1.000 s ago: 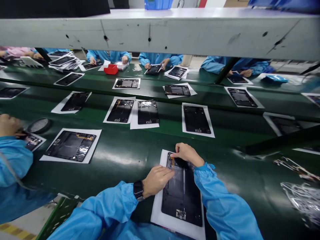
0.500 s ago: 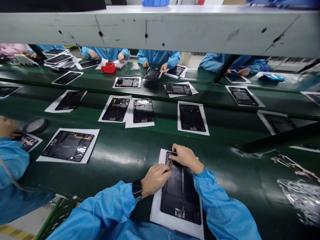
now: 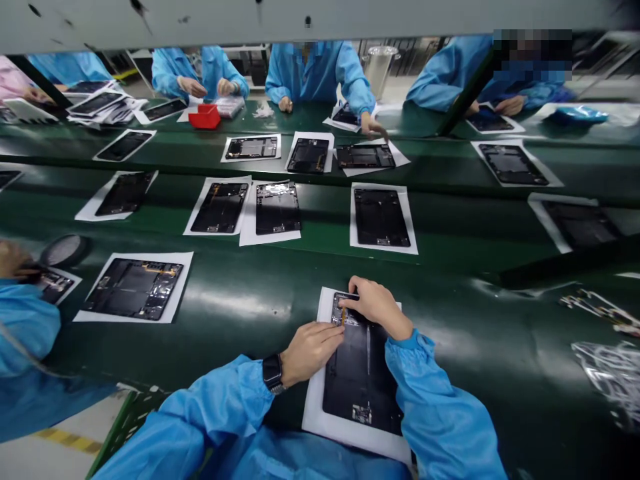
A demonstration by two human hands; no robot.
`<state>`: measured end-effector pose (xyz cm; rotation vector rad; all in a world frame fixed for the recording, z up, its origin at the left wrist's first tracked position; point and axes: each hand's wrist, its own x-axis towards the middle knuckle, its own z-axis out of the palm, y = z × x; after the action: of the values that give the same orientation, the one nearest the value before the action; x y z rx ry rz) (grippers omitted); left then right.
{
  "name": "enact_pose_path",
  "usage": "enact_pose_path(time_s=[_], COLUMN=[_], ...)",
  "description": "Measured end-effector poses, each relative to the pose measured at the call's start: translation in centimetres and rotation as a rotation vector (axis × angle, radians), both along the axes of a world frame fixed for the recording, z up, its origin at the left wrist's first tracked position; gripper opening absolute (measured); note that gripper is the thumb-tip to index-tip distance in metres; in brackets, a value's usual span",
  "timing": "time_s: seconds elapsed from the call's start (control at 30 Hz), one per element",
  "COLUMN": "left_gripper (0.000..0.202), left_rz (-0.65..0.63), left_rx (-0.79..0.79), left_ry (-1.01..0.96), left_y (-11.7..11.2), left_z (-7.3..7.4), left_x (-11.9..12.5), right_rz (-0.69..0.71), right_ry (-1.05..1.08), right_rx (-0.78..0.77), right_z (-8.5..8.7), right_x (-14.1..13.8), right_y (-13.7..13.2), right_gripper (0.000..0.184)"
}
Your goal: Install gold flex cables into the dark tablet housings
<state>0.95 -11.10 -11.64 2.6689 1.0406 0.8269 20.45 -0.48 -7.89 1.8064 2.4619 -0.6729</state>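
Note:
In front of me an opened black tablet housing [image 3: 357,373] lies on a white sheet [image 3: 316,402]. An orange flex cable [image 3: 343,316] runs along its upper left part, beside a shiny film-covered area. My left hand [image 3: 311,350], with a dark watch on the wrist, reaches in from the left; its fingers are pressed together, tips at the cable's lower end. At the housing's top edge, my right hand [image 3: 376,307] is closed, thumb by the upper end of the cable and a bent finger over the edge. What lies under the fingertips is hidden.
Another opened tablet [image 3: 135,287] lies on paper to the left. Several more rest on the raised green belt [image 3: 320,257]. Loose cables [image 3: 600,310] and clear bags [image 3: 607,380] sit at right. A dark post [image 3: 565,263] slants in. Co-workers in blue sit opposite and at left.
My left thumb and fingers have come together at the orange cable. The view has tilted down. Across the line, a co-worker has set down a tablet and reaches toward another.

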Motion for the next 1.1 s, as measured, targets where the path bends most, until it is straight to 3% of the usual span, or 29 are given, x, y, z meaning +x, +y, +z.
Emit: enact_pose_path(time_s=[0.33, 0.97, 1.1], left_gripper=[0.023, 0.019, 0.021], left_rz=[-0.053, -0.073, -0.077], left_rx=[0.047, 0.057, 0.001], left_ry=[0.192, 0.277, 0.235], left_y=[-0.2, -0.3, 0.1], left_z=[0.6, 0.8, 1.2], left_x=[0.2, 0.6, 0.5], right_rz=[-0.014, -0.014, 0.006], right_ry=[0.01, 0.022, 0.087], right_rx=[-0.05, -0.033, -0.026], right_z=[0.4, 0.1, 1.3], right_x=[0.1, 0.1, 0.8], right_y=[0.2, 0.1, -0.4], right_gripper=[0.03, 0.032, 0.014])
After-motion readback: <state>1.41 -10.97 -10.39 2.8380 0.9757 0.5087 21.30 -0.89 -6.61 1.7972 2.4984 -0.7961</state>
